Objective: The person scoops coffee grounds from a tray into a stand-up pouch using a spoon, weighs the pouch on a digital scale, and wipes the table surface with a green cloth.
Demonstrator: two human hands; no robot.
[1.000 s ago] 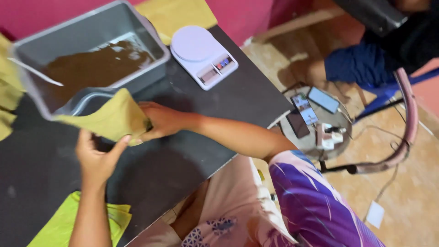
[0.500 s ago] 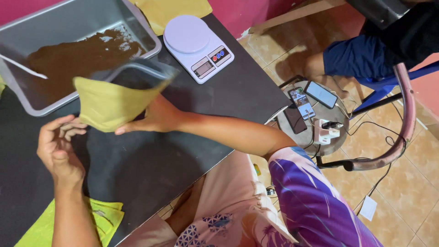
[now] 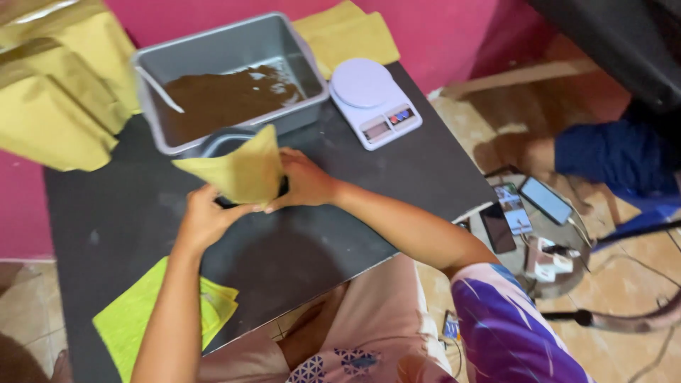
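Both my hands are on the yellow pouch (image 3: 237, 170) now, at the centre of the frame. My left hand (image 3: 207, 216) has come up from the lower left, where it hung free half a second ago, and grips the pouch's lower edge, fingers closed on it. My right hand (image 3: 305, 181) is clamped on the right side, as before. Looks like I'm spreading the mouth open.

The pouch stands over a small grey container (image 3: 223, 142), just in front of the grey tub (image 3: 298, 64) of brown powder (image 3: 220, 96), a white spoon (image 3: 159, 89) lying in it. The white kitchen scale (image 3: 372, 99) sits right of the tub. Flat green-yellow pouches (image 3: 142, 319) wait at lower left on the black table (image 3: 369, 191).
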